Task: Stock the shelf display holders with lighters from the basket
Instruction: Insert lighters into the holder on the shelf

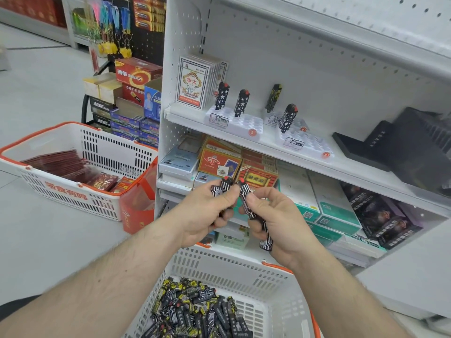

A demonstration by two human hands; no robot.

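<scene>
My left hand (207, 213) grips a small bunch of black-and-white lighters (223, 187) with red tops. My right hand (278, 220) pinches a long black-and-white lighter (246, 198) and holds another lower in the palm. Both hands hover above the white basket (234, 267), which holds a heap of several black, white and yellow lighters (197, 311). On the shelf stand two white display holders (244, 125) (307, 142). The left holder carries two star-patterned lighters (222, 96) and the right one a diamond-patterned lighter (288, 118). A yellow-black lighter (273, 97) stands behind.
Packs of playing cards (192, 84) stand at the shelf's left end and black boxes (400, 142) at its right. The lower shelf is packed with card boxes (219, 162). A second white basket (73, 167) with red packets sits on the floor at the left.
</scene>
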